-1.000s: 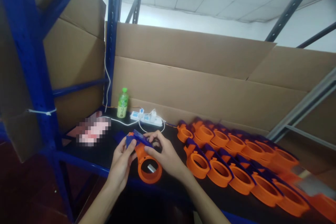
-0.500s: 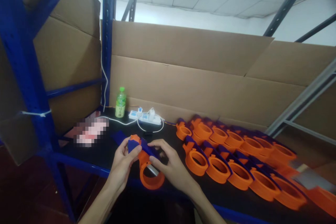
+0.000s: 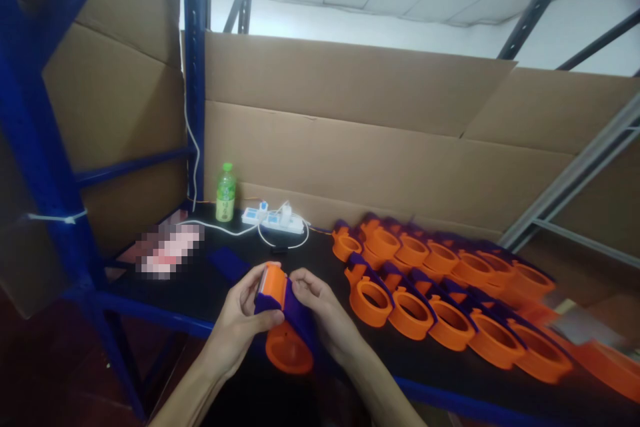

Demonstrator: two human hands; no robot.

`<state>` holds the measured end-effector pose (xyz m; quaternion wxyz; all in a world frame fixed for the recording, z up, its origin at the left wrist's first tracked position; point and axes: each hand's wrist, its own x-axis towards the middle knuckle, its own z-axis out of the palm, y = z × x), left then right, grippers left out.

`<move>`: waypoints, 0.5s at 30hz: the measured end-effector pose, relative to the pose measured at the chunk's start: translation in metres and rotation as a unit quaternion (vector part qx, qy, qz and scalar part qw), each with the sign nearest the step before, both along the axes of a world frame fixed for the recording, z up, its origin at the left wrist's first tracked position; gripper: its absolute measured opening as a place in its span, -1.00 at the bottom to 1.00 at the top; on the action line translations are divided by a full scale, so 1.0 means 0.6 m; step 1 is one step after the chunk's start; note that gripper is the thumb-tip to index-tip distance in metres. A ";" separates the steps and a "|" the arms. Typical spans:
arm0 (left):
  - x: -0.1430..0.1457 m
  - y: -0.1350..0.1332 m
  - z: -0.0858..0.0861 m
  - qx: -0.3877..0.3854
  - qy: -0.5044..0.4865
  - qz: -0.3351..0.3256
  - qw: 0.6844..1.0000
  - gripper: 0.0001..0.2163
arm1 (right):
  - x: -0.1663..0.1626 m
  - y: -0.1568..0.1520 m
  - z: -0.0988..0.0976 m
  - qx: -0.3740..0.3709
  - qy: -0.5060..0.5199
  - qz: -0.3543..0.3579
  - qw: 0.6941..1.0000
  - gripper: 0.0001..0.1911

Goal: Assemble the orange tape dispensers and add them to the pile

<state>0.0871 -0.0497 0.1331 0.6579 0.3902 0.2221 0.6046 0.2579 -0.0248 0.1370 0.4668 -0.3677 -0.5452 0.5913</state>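
Between my two hands, above the front of the black tabletop, is an orange and blue tape dispenser (image 3: 289, 349). My left hand (image 3: 239, 320) is closed round its upper end, with the thumb across the blue part and the fingers behind. On the other side my right hand (image 3: 326, 310) pinches the long blue side piece, its thumb and curled fingers near the top. The round orange part hangs lowest, towards me. Parts of the dispenser are hidden by my fingers, and the picture is slightly blurred.
Two rows of similar orange and blue tape dispensers (image 3: 413, 312) stand at the right. A flat blue piece (image 3: 229, 265) lies left of my hands. Behind are a green-capped bottle (image 3: 226, 193) and a white power strip (image 3: 280, 221) with cables. Cardboard walls (image 3: 325, 140) enclose the back.
The tape dispenser has been turned in my hands: a broad orange face shows at its top, and the silvery bar inside the ring is out of sight. The view has shifted slightly.
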 end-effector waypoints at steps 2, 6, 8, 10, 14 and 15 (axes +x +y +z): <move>-0.001 -0.002 0.003 0.007 0.002 -0.014 1.000 -0.44 | 0.002 0.000 -0.003 0.020 -0.012 -0.017 1.000 -0.67; 0.009 0.006 -0.004 0.020 0.022 -0.011 0.999 -0.45 | 0.011 -0.001 -0.002 0.077 -0.065 -0.055 0.993 -0.68; 0.015 0.015 -0.014 0.003 0.036 0.025 0.999 -0.43 | 0.015 -0.010 0.001 0.120 -0.132 -0.071 0.981 -0.70; 0.021 0.023 -0.027 -0.015 0.035 0.052 0.998 -0.42 | 0.017 -0.028 -0.003 0.184 -0.220 -0.099 0.953 -0.68; 0.038 0.019 -0.045 -0.099 -0.015 0.086 0.991 -0.53 | 0.025 -0.077 -0.047 0.338 -0.390 -0.161 0.841 -0.17; 0.045 0.013 -0.047 -0.113 -0.018 0.086 0.990 -0.53 | 0.030 -0.089 -0.062 0.365 -0.421 -0.171 0.813 -0.06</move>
